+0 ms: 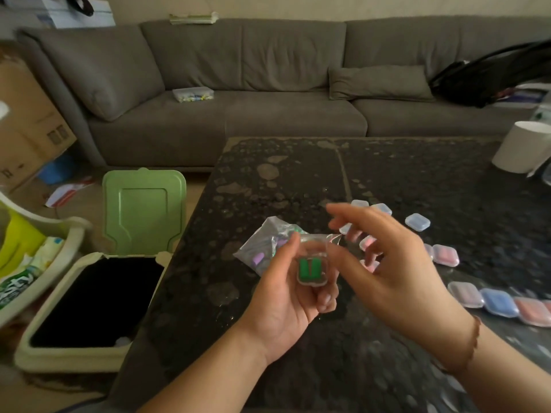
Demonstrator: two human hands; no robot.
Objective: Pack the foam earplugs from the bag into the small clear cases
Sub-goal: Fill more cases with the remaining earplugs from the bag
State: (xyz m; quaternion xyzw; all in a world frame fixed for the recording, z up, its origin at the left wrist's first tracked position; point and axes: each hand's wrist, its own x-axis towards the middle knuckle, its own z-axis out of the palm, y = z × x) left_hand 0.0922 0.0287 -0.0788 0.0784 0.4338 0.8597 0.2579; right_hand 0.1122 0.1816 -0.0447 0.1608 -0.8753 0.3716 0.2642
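Nearest the viewer, two bare forearms reach over a dark speckled table [387, 180]. The left hand [286, 296] is curled round a small clear case [311, 268], thumb on its left edge and fingers beneath; two green foam earplugs [310, 268] lie side by side inside it. The right hand [396, 272], a thin cord at its wrist, hovers just right of the case with fingers loosely spread and slightly blurred, holding nothing; whether its thumb touches the case cannot be told.

Just beyond the left hand lies the clear plastic bag [262, 245] on the table, purple earplugs [257, 259] showing through it. To the right, a row of filled cases [501, 302] in pink and blue lies along the near table edge; further cases, pink [445, 254] and empty clear ones [417, 222], lie scattered behind the right hand.

Left of the table, on the floor, stands an open bin [74, 311] with a raised green lid [143, 210]; beside it a pale basket [59, 234] holds packets whose green-and-white lettering is too distorted to read. A white cylindrical container [518, 147] stands at the far right table corner.

Farthest back, a grey sofa [238, 84] carries a clear box [193, 94], a cushion [378, 83] and a black bag [489, 76]. Cardboard boxes [26, 123] stand at left, their printing illegible.
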